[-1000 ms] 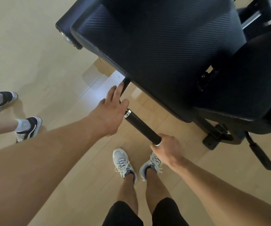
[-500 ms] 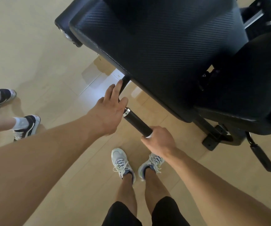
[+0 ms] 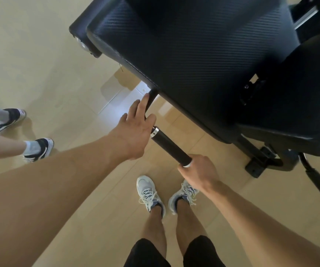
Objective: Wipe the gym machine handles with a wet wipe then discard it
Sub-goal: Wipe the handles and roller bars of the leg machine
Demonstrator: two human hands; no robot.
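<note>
One camera sat on the person's head, looking down, close to the hands and the floor (image 3: 39,54).

Handle (image 3: 169,148) matt black with shiny metal collar, pad (image 3: 193,45) above it carbon-weave vinyl probably, floor (image 3: 30,64) glossy wood-look.

The floor (image 3: 39,64) was laid in pale beige tiles, glossy enough that a bright patch of light (image 3: 116,105) was reflected beneath the black padded bench (image 3: 193,45). A black metal foot (image 3: 259,162) of the frame was planted on the tiles at right.
</note>
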